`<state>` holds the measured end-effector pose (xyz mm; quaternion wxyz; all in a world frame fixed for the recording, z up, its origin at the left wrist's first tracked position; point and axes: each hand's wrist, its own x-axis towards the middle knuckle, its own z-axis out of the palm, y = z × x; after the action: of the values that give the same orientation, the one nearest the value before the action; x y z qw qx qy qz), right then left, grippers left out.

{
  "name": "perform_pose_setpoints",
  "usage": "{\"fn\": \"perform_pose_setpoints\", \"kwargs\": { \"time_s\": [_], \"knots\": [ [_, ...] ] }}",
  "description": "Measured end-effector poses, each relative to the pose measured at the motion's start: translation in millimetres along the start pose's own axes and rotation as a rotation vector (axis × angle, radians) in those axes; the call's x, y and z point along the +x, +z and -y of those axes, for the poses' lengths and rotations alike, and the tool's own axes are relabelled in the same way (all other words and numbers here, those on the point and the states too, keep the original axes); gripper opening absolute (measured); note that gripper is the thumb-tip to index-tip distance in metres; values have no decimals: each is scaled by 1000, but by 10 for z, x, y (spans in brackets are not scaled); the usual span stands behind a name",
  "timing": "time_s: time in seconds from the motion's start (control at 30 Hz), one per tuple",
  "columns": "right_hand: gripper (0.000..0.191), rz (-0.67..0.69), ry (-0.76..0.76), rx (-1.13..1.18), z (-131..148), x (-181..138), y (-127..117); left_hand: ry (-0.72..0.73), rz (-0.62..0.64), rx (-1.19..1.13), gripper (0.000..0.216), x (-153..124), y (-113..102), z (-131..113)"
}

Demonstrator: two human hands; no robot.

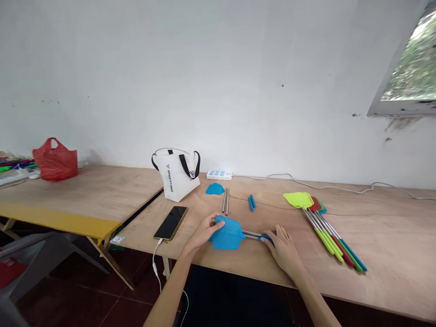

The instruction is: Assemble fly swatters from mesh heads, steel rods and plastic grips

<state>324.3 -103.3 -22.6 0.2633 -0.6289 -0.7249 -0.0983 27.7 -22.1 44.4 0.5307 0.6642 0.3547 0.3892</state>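
Low over the table's front edge are blue fly swatters [226, 238], seemingly two with overlapping mesh heads and metal rods side by side. My left hand [204, 232] grips the heads at their left edge, thumb on top. My right hand [281, 247] is closed around the blue handle end, its fingers partly hiding it. Beyond them lie loose blue swatter heads [215, 189], metal tubes [225, 201] and two blue handle grips [251, 202]. To the right, several assembled fly swatters [327, 231] in yellow-green, red, green and blue lie fanned together.
A phone [170, 222] with a white charging cable [155, 263] lies left of my left hand. Behind it stands a white bag [179, 177]. A power strip [219, 175] sits by the wall. On the left table [102, 190] is a red plastic bag [56, 159].
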Motion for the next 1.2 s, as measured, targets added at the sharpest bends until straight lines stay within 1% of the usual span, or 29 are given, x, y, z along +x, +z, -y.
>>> {"fn": "perform_pose_setpoints", "kwargs": {
  "time_s": [0.07,0.13,0.27,0.37,0.47,0.53,0.6,0.77,0.9,1.0,1.2],
  "knots": [
    [44,16,16,51,5,5,-30,-18,-42,-3,42,11,16,17],
    [45,1,33,99,5,11,-57,-52,-111,-1,44,27,30,49],
    [45,-122,157,188,-12,28,-108,-102,-308,-32,52,67,27,97],
    [44,-173,240,289,-4,46,-151,-72,-452,-174,56,87,-3,66],
    [45,-160,241,353,38,60,-195,-19,-518,-380,54,86,-36,-6],
    [45,-140,206,358,72,64,-215,-14,-539,-466,53,76,-49,-48],
    [45,-134,172,342,101,66,-225,-19,-546,-497,54,66,-52,-72],
    [47,-124,165,334,135,65,-208,41,-508,-468,51,55,-26,-81],
    [48,-103,169,339,134,62,-197,16,-452,-494,53,41,1,-89],
    [46,-96,151,341,125,61,-204,15,-412,-463,52,23,0,-103],
    [47,-159,141,349,79,63,-222,43,-404,-394,51,-25,-46,-181]
  ]
}}
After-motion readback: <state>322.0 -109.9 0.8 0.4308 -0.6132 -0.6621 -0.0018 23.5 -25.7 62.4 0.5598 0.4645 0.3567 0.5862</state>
